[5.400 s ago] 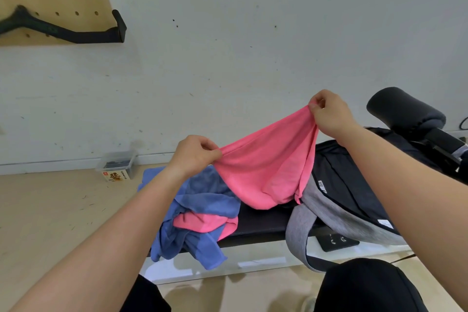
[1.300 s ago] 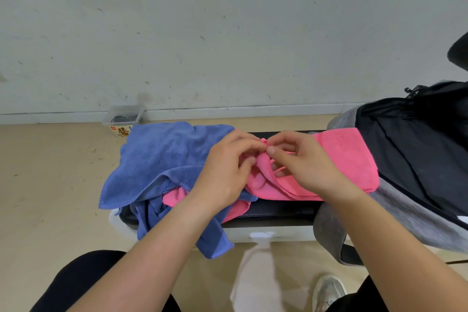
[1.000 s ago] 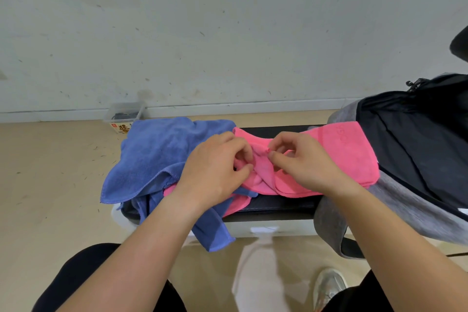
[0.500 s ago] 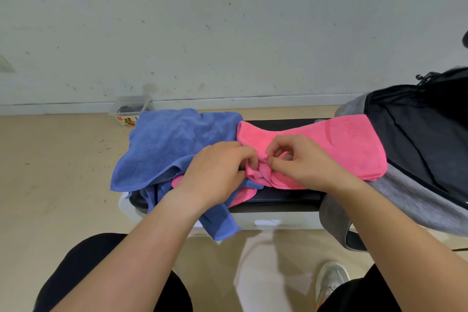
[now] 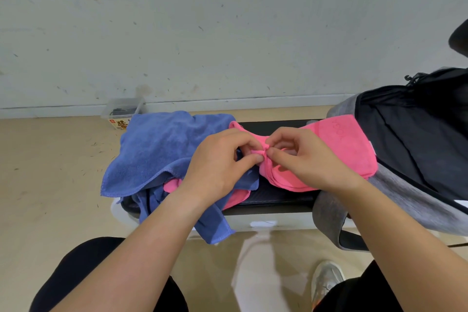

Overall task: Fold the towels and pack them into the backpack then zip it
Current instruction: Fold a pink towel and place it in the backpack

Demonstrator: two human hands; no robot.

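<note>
1. Head view, hands: I am watching the left hand (image 5: 222, 159) and the right hand (image 5: 306, 157) meeting over the bench (image 5: 268, 200), each pinching bunched corners of the pink towel (image 5: 349, 147) between thumb and forefinger, fingertips almost touching.
2. Head view, task things: the pink towel is lying across the bench with its far end resting against the backpack (image 5: 415, 139). A blue towel (image 5: 162, 149) is sprawling in a loose heap at the bench's left end, with a second pink cloth (image 5: 235, 197) showing under it.
3. Head view, progress: I am judging the work as early. The first fold is being formed; the heap is waiting unfolded; packing and zipping are not yet begun.
4. Head view, containers: the backpack is lying at the right with dark fabric showing; I cannot tell whether it holds anything. A small clear box (image 5: 124, 111) is sitting by the wall, contents unclear.
</note>
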